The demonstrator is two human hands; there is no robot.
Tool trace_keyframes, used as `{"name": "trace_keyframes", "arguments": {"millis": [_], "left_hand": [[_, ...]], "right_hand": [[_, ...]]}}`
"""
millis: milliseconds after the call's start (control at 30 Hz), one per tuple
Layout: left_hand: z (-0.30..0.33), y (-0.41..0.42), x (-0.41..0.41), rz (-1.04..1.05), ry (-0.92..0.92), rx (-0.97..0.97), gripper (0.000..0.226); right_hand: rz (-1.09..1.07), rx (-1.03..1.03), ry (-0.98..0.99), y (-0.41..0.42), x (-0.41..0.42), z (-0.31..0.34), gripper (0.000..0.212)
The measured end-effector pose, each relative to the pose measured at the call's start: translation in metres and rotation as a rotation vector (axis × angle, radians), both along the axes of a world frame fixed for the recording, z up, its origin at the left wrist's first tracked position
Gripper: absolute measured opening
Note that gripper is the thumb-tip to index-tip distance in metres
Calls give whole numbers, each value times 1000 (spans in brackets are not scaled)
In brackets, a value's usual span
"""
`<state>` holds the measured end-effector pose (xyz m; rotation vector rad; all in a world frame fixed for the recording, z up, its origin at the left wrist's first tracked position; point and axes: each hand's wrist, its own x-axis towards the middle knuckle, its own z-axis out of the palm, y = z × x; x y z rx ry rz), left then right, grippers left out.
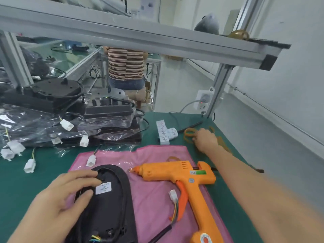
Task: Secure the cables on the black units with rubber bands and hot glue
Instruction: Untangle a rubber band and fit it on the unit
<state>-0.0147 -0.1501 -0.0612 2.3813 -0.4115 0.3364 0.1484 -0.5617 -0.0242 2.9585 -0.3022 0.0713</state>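
Black oval plastic unit [107,204] with a raised rim and a white printed label [103,188] lies at the near left of a pink cloth [154,195], pinned under the left hand [64,195], whose straight fingers lie spread across its upper edge. The right hand [206,139] reaches to the far right of the bench, fingers curled down onto a loose pile of tan rubber bands [190,133]; whether it pinches one cannot be told.

An orange plastic hot glue gun [184,174] lies on its side on the cloth just right of the unit, nozzle pointing left. Between them rests a white plug connector [173,195] on coloured wires. One more tan band [172,158] lies behind the gun.

Clear plastic bags [35,123] at the far left hold more black units [112,111], stacked, with white connectors [66,125] trailing out on thin wires. A strip of white paper labels [164,132] lies beside the bands.

The bench has a green mat [17,176] and a grey aluminium frame [140,37] overhead. A white power strip [203,100] hangs on the frame's post. Beyond it, a person in a striped top [125,62] sits at another bench, on a pale floor beside a white wall.
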Motion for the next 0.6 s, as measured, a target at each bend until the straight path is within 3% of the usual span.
{"name": "trace_keyframes", "arguments": {"millis": [100,200,267,433,500,533,600], "left_hand": [[40,-23,-3,12,-44,-162,17],[45,-26,-8,40,29,-281,46],[46,-28,-7,29,59,-300,53],[59,-34,-4,73,106,-338,48],[63,-36,-6,116,102,-374,44],[65,-37,-6,129,102,-406,41],[70,-42,-4,156,97,-507,36]], "right_hand": [[29,-71,-63,4,9,-11,32],[163,-156,-139,12,5,-18,29],[218,-128,-136,15,1,-19,30],[226,-143,-43,18,-11,-4,24],[209,-125,-97,26,-16,1,22],[185,-4,-193,32,-20,7,24],[120,545,-425,54,-36,31,27]]}}
